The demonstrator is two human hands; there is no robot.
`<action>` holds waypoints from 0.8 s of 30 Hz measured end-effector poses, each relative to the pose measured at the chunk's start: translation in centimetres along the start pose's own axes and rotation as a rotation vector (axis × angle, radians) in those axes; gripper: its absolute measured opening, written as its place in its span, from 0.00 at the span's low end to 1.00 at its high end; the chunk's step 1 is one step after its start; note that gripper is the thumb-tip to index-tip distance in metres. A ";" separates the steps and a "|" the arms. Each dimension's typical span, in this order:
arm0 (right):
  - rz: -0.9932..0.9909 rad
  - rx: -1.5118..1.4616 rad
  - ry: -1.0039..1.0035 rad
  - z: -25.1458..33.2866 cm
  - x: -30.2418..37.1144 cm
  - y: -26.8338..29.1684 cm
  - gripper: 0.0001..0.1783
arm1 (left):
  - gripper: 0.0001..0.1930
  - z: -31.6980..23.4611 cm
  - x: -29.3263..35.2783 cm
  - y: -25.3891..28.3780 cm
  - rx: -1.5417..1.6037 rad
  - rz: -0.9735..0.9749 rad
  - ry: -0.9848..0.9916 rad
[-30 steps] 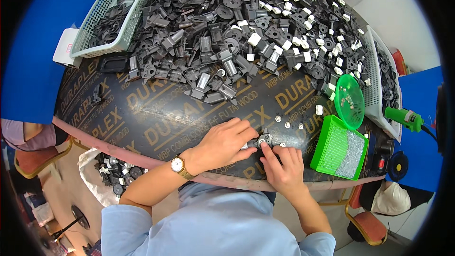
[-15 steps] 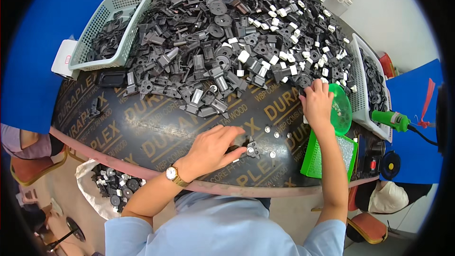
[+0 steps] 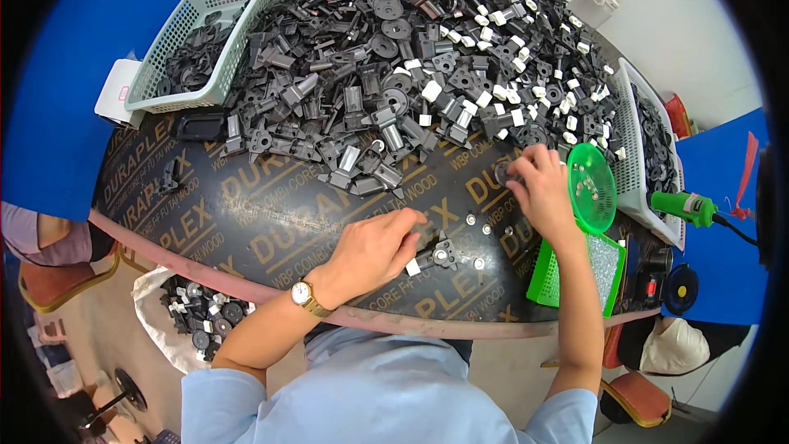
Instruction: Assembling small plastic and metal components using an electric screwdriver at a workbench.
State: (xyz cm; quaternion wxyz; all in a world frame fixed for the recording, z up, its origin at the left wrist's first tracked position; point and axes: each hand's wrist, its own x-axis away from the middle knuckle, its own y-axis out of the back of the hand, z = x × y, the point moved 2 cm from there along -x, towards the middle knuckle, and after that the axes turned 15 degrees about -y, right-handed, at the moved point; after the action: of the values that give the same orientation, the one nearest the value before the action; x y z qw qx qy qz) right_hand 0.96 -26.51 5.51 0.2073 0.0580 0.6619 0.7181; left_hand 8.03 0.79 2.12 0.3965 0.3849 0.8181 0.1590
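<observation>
In my right hand [image 3: 544, 197], a dark round disc [image 3: 503, 173] is pinched between thumb and fingers, just off the near edge of the heap of black plastic parts [image 3: 329, 74]. My left hand [image 3: 374, 245] hovers over the table, thumb and forefinger apart with nothing visible between them. Beside its thumb lies a black bracket-like part [image 3: 445, 253] with a small silver ring on it and a white block [image 3: 412, 267] at its left. Several small silver rings [image 3: 479, 264] are scattered between my hands.
Right of my right hand stand a green round bowl [image 3: 609, 189] with small metal pieces and a green rectangular basket [image 3: 542, 278] of shiny bits. A grey-green basket [image 3: 238, 57] sits far left, a white basket [image 3: 629, 144] far right, beside a green power tool [image 3: 684, 207].
My right hand has drawn slightly back from the heap, and the dark disc now shows in its fingers. My left hand has lifted away from the bracket-like part. The view has shifted a little.
</observation>
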 end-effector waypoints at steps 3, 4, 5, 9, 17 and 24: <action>0.082 -0.029 -0.006 -0.2 0.1 -1.1 0.12 | 0.08 0.1 0.4 -0.1 0.070 0.048 0.064; 0.076 -0.050 -0.002 -0.1 0.0 -1.2 0.13 | 0.08 0.1 0.5 -0.1 0.130 0.032 0.083; 0.071 -0.072 0.001 -0.1 0.0 -1.3 0.14 | 0.08 0.0 0.5 0.1 0.130 0.034 0.084; 0.055 -0.043 0.019 0.8 0.6 -1.4 0.14 | 0.07 -1.3 1.0 0.4 0.257 0.108 0.191; 0.253 -0.590 -0.095 4.1 5.0 2.0 0.17 | 0.11 -3.8 3.0 0.3 -0.054 0.007 0.008; 0.325 -0.753 -0.177 6.4 10.3 2.1 0.21 | 0.17 -5.8 4.7 -1.9 -0.058 0.099 0.005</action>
State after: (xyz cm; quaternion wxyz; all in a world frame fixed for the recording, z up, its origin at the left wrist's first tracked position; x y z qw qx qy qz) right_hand -6.53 -16.83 6.32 0.1542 0.1431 0.3150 0.9255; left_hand 0.79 3.35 2.29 0.3971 0.4127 0.7942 0.2030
